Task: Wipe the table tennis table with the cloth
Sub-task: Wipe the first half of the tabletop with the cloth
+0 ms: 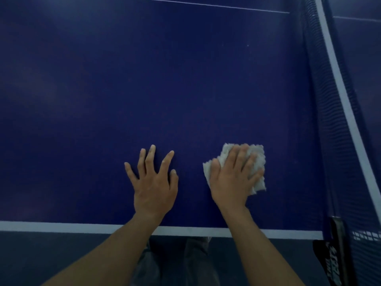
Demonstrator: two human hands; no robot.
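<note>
Currently we press our right hand [231,178], fingers spread and nearly straight, on the cloth [257,159]: white, crumpled, ragged-edged, lying on the blue table [165,79] near its white edge line [61,226], just short of the net [321,100]. Our left hand [153,186] rests flat beside it, fingers splayed, holding nothing. Our palm hides the cloth's middle; lettering on the net clamp [335,263] is unreadable.
</note>
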